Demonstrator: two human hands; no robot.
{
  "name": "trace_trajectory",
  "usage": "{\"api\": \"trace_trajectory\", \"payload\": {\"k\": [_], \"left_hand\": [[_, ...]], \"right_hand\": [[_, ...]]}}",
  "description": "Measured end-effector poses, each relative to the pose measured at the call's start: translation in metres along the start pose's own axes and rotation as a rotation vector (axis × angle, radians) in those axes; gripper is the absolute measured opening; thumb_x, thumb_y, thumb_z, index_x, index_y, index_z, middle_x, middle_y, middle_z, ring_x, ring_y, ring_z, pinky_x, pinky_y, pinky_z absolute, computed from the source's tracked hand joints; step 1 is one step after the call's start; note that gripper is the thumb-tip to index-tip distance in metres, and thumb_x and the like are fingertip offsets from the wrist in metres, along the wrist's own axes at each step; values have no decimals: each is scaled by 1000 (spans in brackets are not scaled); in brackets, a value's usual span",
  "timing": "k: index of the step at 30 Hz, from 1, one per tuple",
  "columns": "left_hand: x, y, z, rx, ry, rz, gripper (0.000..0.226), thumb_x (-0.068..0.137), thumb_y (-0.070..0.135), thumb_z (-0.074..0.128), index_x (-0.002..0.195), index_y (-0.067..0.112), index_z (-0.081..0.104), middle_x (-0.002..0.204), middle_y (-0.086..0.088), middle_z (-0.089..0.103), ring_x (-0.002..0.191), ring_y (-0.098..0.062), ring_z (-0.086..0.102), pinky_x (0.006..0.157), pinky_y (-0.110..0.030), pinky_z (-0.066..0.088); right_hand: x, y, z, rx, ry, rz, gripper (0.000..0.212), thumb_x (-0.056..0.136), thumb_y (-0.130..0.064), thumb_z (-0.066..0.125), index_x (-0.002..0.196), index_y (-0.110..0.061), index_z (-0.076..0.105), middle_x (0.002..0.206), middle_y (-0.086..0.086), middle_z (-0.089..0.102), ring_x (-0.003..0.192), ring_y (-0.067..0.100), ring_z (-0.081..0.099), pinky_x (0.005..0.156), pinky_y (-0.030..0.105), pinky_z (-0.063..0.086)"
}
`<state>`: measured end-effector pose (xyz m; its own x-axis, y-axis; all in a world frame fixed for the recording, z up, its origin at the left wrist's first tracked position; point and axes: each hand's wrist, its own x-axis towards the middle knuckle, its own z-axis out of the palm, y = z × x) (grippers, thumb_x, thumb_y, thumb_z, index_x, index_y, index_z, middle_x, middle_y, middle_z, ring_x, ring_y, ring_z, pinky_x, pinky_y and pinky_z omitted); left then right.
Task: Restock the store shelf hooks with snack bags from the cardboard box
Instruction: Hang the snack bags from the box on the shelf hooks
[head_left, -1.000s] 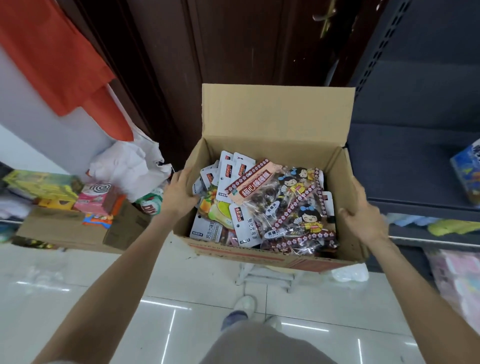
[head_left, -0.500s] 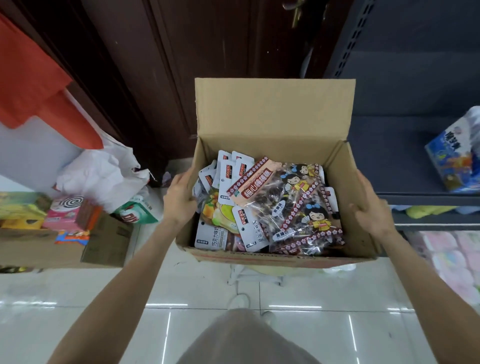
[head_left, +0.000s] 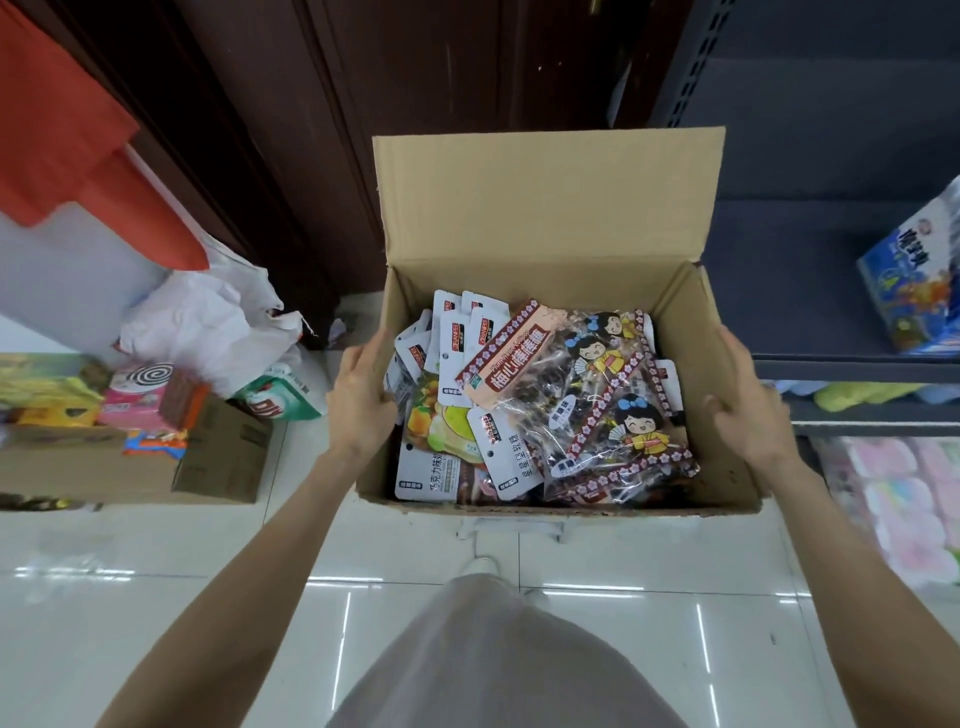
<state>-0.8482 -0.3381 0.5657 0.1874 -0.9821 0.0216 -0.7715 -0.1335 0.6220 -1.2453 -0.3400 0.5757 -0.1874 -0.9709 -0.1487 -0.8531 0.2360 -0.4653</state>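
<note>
The left hand (head_left: 363, 395) and right hand (head_left: 748, 410) grip opposite walls of the cardboard box (head_left: 545, 208), fingers curled over the rims, fingertips partly hidden; snack bags (head_left: 587, 395) conceal the box floor.

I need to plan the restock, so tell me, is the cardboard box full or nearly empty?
Fairly full. The cardboard box has snack bags piled across it, hiding its floor, though they sit below the rim.

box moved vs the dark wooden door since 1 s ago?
Yes. The cardboard box, gripped by the left hand and right hand, has shifted left: its back flap now overlaps the dark wooden door more.
</note>
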Motion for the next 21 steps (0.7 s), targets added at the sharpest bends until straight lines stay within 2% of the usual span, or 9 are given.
{"api": "trace_trajectory", "payload": {"k": [5, 7, 9, 11, 13, 14, 16, 18, 21], "left_hand": [[0, 6, -4, 85, -60, -58, 77, 77, 0, 65, 146, 18, 34, 140, -11, 40, 112, -34, 53, 79, -47, 52], [-3, 8, -7, 138, -101, -75, 76, 80, 17, 67, 146, 18, 32, 142, -11, 37, 118, -37, 50, 84, -49, 50], [-9, 15, -14, 236, -77, -47, 75, 83, 29, 66, 148, 19, 31, 146, -11, 35, 130, -36, 38, 99, -50, 40], [-18, 33, -23, 254, 22, 39, 67, 86, 28, 65, 146, 19, 36, 147, -11, 37, 134, -31, 33, 104, -43, 34], [-25, 59, -28, 130, 37, 139, 56, 90, 26, 62, 141, 18, 43, 143, -5, 42, 131, -23, 37, 99, -24, 30], [-26, 71, -26, 42, 8, 189, 52, 90, 29, 60, 139, 19, 46, 139, -2, 46, 128, -20, 40, 95, -20, 30], [-23, 89, -10, -39, -67, 303, 54, 86, 40, 52, 136, 19, 49, 134, -1, 51, 124, -20, 44, 98, -24, 34], [-11, 90, 15, 35, -146, 348, 64, 82, 51, 42, 136, 18, 49, 134, -4, 52, 124, -22, 45, 101, -33, 36], [3, 94, 51, 249, -295, 263, 79, 81, 65, 37, 144, 17, 39, 141, -12, 44, 129, -31, 39, 106, -41, 32]], "right_hand": [[2, 2, 3, -20, 10, 10, 82, 91, -6, 51, 151, -40, 8, 94, 24, 61, 70, 35, 52, 68, 41, 42], [3, 4, 4, -70, 31, -20, 78, 91, -13, 55, 151, -38, 10, 114, 25, 58, 93, 43, 55, 75, 47, 46], [3, 5, 0, -141, 97, -94, 74, 91, -20, 59, 152, -31, 18, 142, 21, 42, 127, 45, 38, 93, 56, 43], [0, 0, -11, -113, 169, -209, 69, 91, -22, 61, 151, -24, 26, 150, 19, 34, 137, 41, 27, 103, 57, 36], [0, -10, -24, -26, 176, -325, 63, 92, -20, 61, 148, -20, 33, 150, 15, 35, 137, 36, 29, 108, 52, 33], [0, -15, -29, 15, 156, -384, 61, 92, -20, 61, 147, -19, 35, 149, 13, 37, 136, 35, 32, 108, 48, 31], [3, -26, -34, 69, 96, -479, 58, 94, -22, 60, 147, -20, 36, 148, 10, 37, 136, 32, 33, 109, 43, 29], [11, -40, -29, 88, -6, -509, 57, 95, -28, 57, 148, -23, 34, 151, 8, 33, 140, 27, 29, 111, 42, 27], [25, -53, -7, 73, -210, -424, 66, 94, -38, 58, 151, -28, 26, 158, 7, 20, 144, 26, 24, 116, 46, 23]]}}
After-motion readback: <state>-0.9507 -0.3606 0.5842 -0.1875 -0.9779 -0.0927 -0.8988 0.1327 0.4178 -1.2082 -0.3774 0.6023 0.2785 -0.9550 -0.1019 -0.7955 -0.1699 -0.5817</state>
